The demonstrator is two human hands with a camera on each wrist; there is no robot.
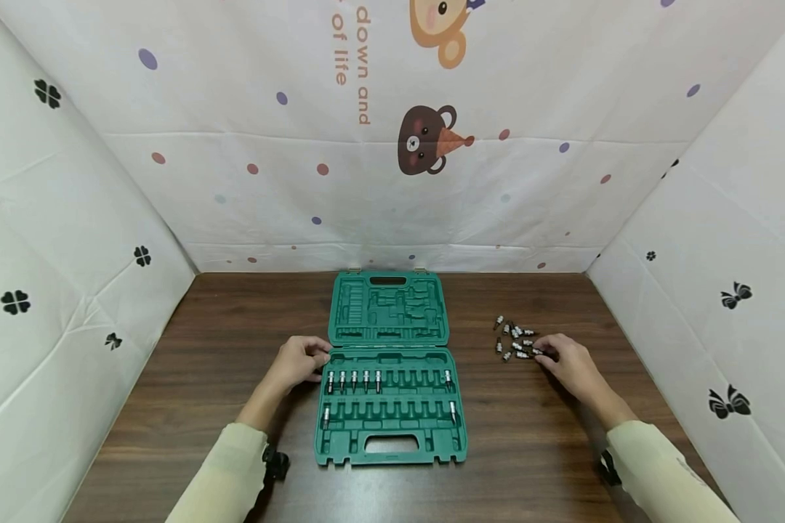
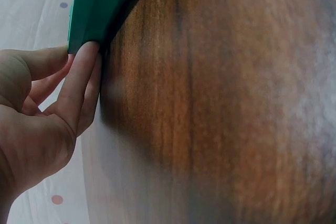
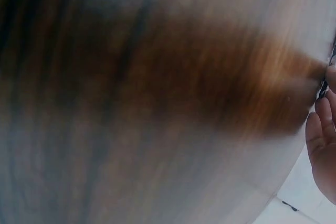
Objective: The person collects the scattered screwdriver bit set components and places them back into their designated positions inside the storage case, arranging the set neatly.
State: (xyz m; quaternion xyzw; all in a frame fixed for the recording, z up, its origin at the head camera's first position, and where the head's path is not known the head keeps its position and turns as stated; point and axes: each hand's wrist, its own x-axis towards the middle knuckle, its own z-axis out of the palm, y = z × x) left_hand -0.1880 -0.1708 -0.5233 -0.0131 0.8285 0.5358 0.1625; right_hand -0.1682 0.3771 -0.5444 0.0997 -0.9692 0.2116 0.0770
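Observation:
A green plastic socket case (image 1: 392,425) lies unfolded on the table, lid toward the back wall. My left hand (image 1: 299,359) grips its left edge near the hinge; in the left wrist view the thumb and fingers (image 2: 83,74) meet round the green rim. Several silver-and-black bit sockets (image 1: 366,381) sit upright in the back row of slots, mostly at its left, with one at each end of the front row. Right of the case lies a loose pile of bit sockets (image 1: 517,346). My right hand (image 1: 568,365) pinches one bit socket at the pile's right side, partly hidden by the fingers.
The brown wooden table (image 1: 235,312) reaches the patterned cloth wall (image 1: 366,203) at the back, with cloth on both sides too. The case lid (image 1: 389,309) is moulded with recesses. A cut-out handle (image 1: 392,443) is at the case's front.

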